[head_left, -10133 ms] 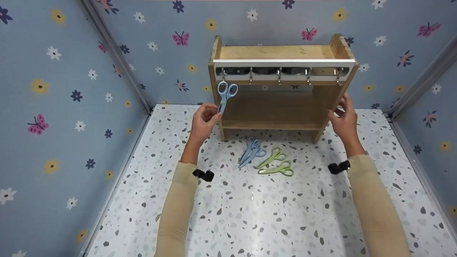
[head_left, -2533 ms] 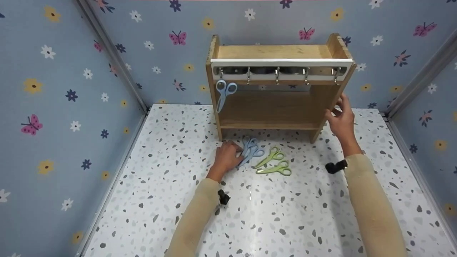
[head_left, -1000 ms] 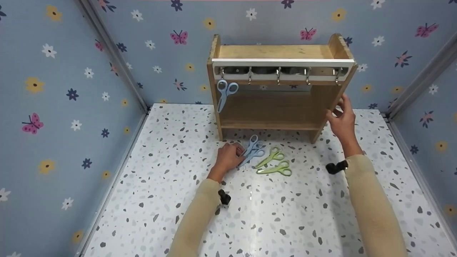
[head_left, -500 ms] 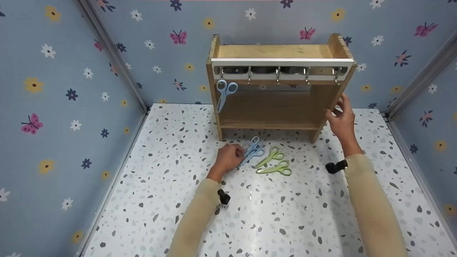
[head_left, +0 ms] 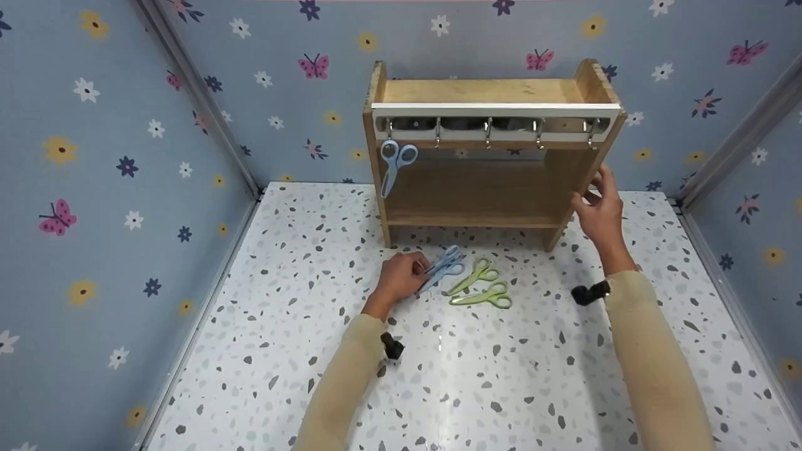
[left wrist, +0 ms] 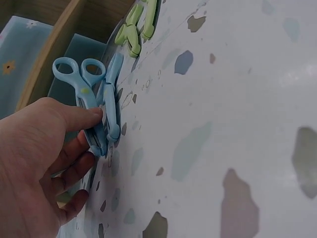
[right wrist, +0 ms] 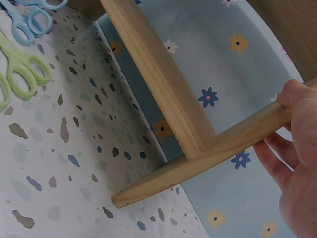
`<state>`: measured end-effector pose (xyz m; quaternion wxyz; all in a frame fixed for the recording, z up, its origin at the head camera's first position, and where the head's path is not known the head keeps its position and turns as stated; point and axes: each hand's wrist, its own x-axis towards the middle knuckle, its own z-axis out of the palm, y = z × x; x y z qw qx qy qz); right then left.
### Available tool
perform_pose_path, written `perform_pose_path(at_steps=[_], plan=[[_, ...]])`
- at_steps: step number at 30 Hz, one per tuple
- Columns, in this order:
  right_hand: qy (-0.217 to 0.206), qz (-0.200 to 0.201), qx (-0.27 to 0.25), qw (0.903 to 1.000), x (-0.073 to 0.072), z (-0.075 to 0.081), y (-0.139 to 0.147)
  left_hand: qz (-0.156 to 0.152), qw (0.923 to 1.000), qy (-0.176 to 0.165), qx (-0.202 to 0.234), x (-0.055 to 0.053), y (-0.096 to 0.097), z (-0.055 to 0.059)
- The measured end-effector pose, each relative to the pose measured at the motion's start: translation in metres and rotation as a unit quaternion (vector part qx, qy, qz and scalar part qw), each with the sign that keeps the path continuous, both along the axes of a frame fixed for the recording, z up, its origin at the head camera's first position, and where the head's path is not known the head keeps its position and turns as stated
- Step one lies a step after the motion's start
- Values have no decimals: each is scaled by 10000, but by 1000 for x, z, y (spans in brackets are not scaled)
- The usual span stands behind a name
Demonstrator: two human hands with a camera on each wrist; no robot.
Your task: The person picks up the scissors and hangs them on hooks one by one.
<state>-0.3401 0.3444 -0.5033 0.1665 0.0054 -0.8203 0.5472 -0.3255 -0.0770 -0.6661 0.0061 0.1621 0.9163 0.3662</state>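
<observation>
My left hand (head_left: 401, 275) pinches a pair of blue scissors (left wrist: 85, 89) by the blade end, thumb on top, with the handle loops pointing away. Another pair of blue scissors (left wrist: 112, 96) lies on the table right beside it. My right hand (head_left: 600, 210) grips the right side panel of the wooden shelf (head_left: 476, 222), thumb at the front edge and fingers behind, as the right wrist view shows. From the leftmost hook of the shelf's rail hangs a third pair of blue scissors (head_left: 395, 166).
Two pairs of green scissors (head_left: 479, 275) lie right of the blue ones on the speckled white table (head_left: 501, 376). Several metal hooks (head_left: 489, 133) line the white rail (head_left: 463, 110) across the shelf's front. Flower-patterned blue panels (head_left: 113, 188) enclose the table at the back and sides.
Ten seconds ago my left hand was at the hanging scissors; it came down to the blue pair on the table. Lately that pair's handles have swung slightly. My right hand stays on the shelf.
</observation>
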Motion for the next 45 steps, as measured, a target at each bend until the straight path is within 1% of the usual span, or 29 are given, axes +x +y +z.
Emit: perform_pose_path(at_steps=[6, 9, 11, 12, 16, 18, 19, 21, 22, 23, 24, 25, 26, 27, 28, 29, 30, 31, 33, 36, 37, 39, 40, 41, 43, 45], plan=[[56, 26, 18, 10000, 0, 0, 0, -96, 9998, 145, 28, -2, -2, -4], [41, 13, 5, 10000, -1, -1, 0, -80, 9998, 153, 110, 1, -3, -2], [16, -7, -5, 10000, -2, -1, 0, -58, 9997, 127, 185, 3, -3, 2], [3, -17, -7, 10000, -2, -1, 0, -64, 9997, 167, 179, 4, -3, 3], [-58, -60, 8, 10000, -3, 0, 0, -115, 9998, 40, 158, 12, -3, 24], [-76, -72, -2, 9999, -2, 1, -2, -111, 9997, 150, 170, 12, -4, 23], [-92, -82, 2, 9999, -1, 2, -2, -76, 9996, 144, 251, 12, -4, 24], [-104, -104, 11, 9999, 0, 4, -4, -19, 9998, 65, 198, 13, -3, 27], [-103, -105, 12, 9999, 0, 4, -4, 3, 9997, 101, 241, 11, -4, 21], [-103, -109, 17, 9999, 0, 4, -3, 24, 9997, 87, 240, 12, -4, 23], [-103, -114, 23, 9999, 0, 4, -3, 36, 9997, -27, 234, 15, -3, 30], [-103, -121, 27, 9999, 0, 3, -3, 16, 9997, -120, 199, 16, -3, 34], [-94, -122, 30, 9999, -1, 3, -2, -1, 9996, -181, 194, 16, -3, 36], [-87, -118, 29, 9999, -1, 2, -2, -26, 9996, -152, 240, 15, -4, 34], [-72, -110, 21, 9999, -2, 1, -1, -59, 9995, -66, 289, 12, -6, 28], [-68, -115, 34, 9999, -2, 1, -1, -97, 9995, -36, 296, 12, -6, 28], [-55, -112, 40, 9999, -2, 1, -1, -108, 9994, 20, 321, 8, -7, 22], [-41, -106, 51, 9999, -2, 1, -1, -112, 9992, 26, 386, 5, -7, 18], [-21, -95, 70, 9999, -1, 1, -2, -114, 9990, 46, 434, 3, -7, 16], [-39, -94, 85, 9999, 1, 2, -4, -23, 9982, -82, 592, 6, -6, 24], [-50, -91, 74, 9999, 2, 3, -4, -18, 9977, -141, 666, 9, -5, 31], [-94, -105, 62, 9999, 3, 5, -6, -12, 9972, -142, 731, 14, -4, 40], [-117, -109, 55, 9999, 4, 6, -7, -19, 9969, -191, 766, 18, -4, 47], [-136, -114, 45, 9998, 4, 7, -7, -24, 9968, -193, 773, 19, -4, 49], [-157, -122, 40, 9998, 5, 8, -8, -59, 9964, -265, 800, 24, -4, 60], [-163, -128, 37, 9998, 4, 7, -7, -59, 9960, -278, 849, 25, -3, 63]])
